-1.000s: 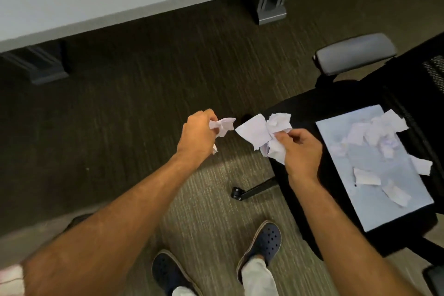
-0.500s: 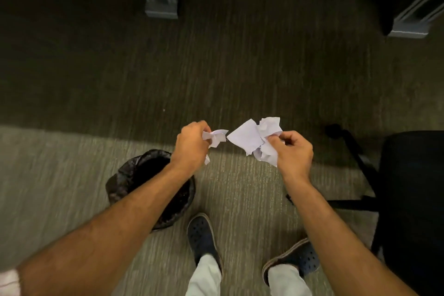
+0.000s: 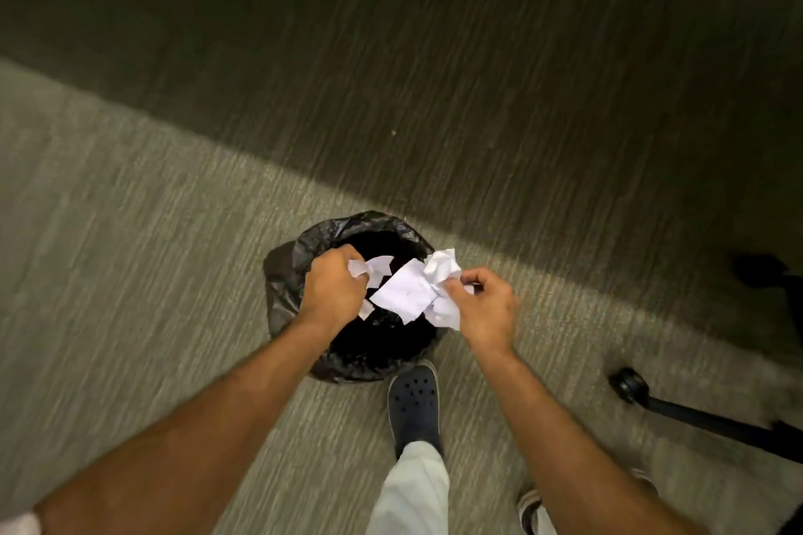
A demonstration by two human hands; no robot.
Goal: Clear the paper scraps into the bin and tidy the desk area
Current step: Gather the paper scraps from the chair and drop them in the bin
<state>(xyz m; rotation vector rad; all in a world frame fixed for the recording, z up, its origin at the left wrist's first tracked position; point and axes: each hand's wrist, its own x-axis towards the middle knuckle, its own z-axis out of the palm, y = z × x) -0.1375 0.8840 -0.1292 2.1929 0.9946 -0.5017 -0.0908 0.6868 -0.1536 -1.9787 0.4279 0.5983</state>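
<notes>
A round bin lined with a black bag point(image 3: 282, 274) stands on the carpet at the centre of the view. My left hand point(image 3: 332, 287) is over its opening, closed on a few small white paper scraps point(image 3: 376, 267). My right hand point(image 3: 484, 308) is over the bin's right rim, gripping a bigger bunch of crumpled white scraps point(image 3: 413, 289) that hangs above the dark opening. The inside of the bin is too dark to see into.
My dark clog point(image 3: 413, 400) stands just in front of the bin, and my other foot point(image 3: 532, 508) is at the bottom right. A black chair base leg with a caster point(image 3: 630, 387) lies at the right. Grey carpet surrounds the bin.
I have turned left from the chair with the paper sheet to the bin. Both hands, still holding their scraps, have come over the bin's opening.
</notes>
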